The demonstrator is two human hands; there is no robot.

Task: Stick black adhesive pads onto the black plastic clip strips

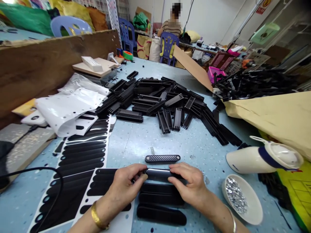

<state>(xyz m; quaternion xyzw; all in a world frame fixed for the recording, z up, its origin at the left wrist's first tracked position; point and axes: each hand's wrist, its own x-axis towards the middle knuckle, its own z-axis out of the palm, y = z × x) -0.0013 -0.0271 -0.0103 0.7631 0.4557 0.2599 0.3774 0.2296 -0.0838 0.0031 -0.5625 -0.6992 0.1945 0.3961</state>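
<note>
A glossy black strip (158,173) lies level between my two hands. My left hand (131,181) pinches its left end between thumb and fingers. Its right end is held the same way by my right hand (186,181). Just beyond it, a black textured bar (162,158) with a screw hole at each end rests on the blue table. Nearer to me, several smooth black pieces (161,214) lie in a stack of rows. Sheets of black rounded strips (80,165) spread out to the left, one partly under my left forearm.
A large heap of black bars (150,97) covers the table's middle. On the right are a white bottle (252,159), a bowl (255,207) of small metal parts and brown paper (272,116). White plastic sheets (73,106) and a cable (60,181) lie left. A person (171,27) sits far back.
</note>
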